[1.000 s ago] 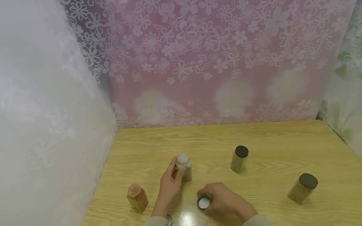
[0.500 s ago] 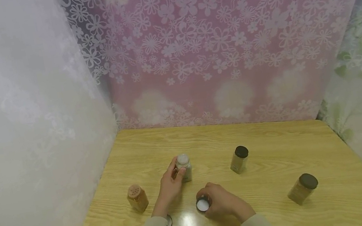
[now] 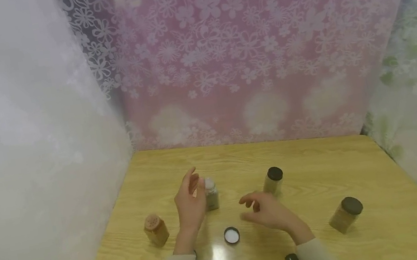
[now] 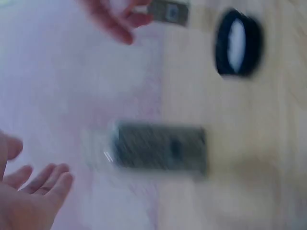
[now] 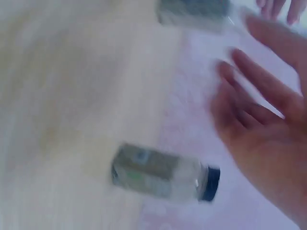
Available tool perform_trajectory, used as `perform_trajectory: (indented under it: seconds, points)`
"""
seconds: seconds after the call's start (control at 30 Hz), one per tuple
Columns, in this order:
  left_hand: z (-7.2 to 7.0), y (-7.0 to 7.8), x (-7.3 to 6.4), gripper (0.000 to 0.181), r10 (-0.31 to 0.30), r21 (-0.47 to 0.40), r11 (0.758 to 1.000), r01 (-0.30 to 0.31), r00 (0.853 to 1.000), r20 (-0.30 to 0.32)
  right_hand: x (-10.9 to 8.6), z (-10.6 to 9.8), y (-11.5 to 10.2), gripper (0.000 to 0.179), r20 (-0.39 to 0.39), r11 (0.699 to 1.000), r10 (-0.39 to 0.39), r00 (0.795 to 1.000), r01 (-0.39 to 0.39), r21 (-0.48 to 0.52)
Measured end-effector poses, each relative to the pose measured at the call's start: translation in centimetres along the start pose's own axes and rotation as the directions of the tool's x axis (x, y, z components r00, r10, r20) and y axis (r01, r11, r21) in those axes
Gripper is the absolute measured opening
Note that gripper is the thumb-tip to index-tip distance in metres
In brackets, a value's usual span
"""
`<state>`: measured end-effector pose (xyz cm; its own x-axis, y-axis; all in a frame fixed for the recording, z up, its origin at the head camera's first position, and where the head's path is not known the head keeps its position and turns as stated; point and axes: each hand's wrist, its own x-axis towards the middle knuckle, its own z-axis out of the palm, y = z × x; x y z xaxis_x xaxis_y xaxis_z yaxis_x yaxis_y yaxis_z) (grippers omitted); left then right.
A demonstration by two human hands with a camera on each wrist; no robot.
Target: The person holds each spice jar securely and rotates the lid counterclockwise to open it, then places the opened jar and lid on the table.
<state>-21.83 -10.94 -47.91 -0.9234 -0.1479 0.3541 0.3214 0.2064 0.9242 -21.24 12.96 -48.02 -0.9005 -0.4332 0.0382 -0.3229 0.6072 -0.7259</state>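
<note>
My left hand [image 3: 189, 207] hovers just left of an uncapped clear spice jar [image 3: 213, 200], its fingers loosely spread. In the left wrist view a gap shows between this hand and the jar [image 4: 158, 149], which stands upright with dark contents. A black screw cap [image 3: 232, 235] lies on the table with its white inside facing up. To the right of the cap, my right hand [image 3: 271, 212] is raised with relaxed fingers and nothing in them. Behind it stands a black-capped spice jar [image 3: 274, 177], partly covered by the hand in the head view.
An orange-brown jar with a perforated shaker top [image 3: 156, 230] stands at the left. Another jar with a dark cap [image 3: 346, 214] is at the right on the wooden table [image 3: 315, 250]. Flower-patterned curtains [image 3: 240, 74] enclose the back and sides.
My right hand has let go of the cap, leaving it on the table, and moved up and right. My left hand has released the uncapped jar and lifted off it.
</note>
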Motion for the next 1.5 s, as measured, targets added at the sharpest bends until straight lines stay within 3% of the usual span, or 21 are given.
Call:
perform_trajectory:
  seconds: [0.07,0.1,0.2,0.3,0.37,0.57,0.7,0.87,1.0,1.17,1.5]
  points:
    - [1.4,1.4,0.3,0.045,0.048,-0.017,0.999,-0.049,0.999,-0.021,0.2,-1.7,0.1,0.030,-0.168,1.000,0.005,0.986,0.000,0.029]
    - [2.3,1.9,0.5,0.044,0.061,-0.024,0.998,-0.061,0.998,-0.001,0.4,-2.5,0.2,0.028,-0.252,0.999,0.010,0.968,0.002,0.048]
    - [5.1,2.6,1.0,0.044,0.052,-0.023,0.999,-0.049,0.990,0.132,0.9,-4.8,0.6,0.029,-0.460,0.998,0.025,0.887,0.007,0.068]
    - [8.3,2.1,1.6,0.045,0.021,0.001,1.000,-0.022,0.959,0.282,1.3,-6.6,1.4,0.035,-0.563,0.998,0.055,0.824,-0.025,0.061]
    - [10.2,1.5,1.8,0.047,-0.017,0.012,1.000,0.014,0.937,0.349,1.3,-7.3,2.1,0.038,-0.581,0.996,0.086,0.809,-0.068,0.054]
    - [13.9,-0.7,1.8,0.052,-0.094,0.051,0.996,0.079,0.878,0.469,1.1,-7.4,4.2,0.045,-0.533,0.988,0.153,0.832,-0.142,0.061]
    - [15.2,-1.4,1.7,0.054,-0.137,0.051,0.990,0.130,0.854,0.502,1.0,-7.1,5.1,0.047,-0.511,0.988,0.152,0.846,-0.139,0.064]
    - [16.4,-2.1,1.6,0.054,-0.207,0.044,0.976,0.213,0.843,0.496,1.0,-6.8,5.5,0.050,-0.481,0.985,0.170,0.860,-0.154,0.073]
    - [16.9,-2.7,1.5,0.052,-0.233,0.053,0.969,0.239,0.833,0.502,0.9,-6.4,6.0,0.053,-0.445,0.980,0.200,0.873,-0.181,0.086]
    - [17.0,-3.3,1.6,0.052,-0.229,0.048,0.969,0.241,0.814,0.535,1.0,-5.8,6.2,0.049,-0.441,0.979,0.203,0.874,-0.181,0.092]
    - [17.2,-4.0,1.7,0.050,-0.203,0.045,0.975,0.216,0.800,0.564,0.9,-5.6,6.7,0.050,-0.448,0.980,0.199,0.872,-0.185,0.076]
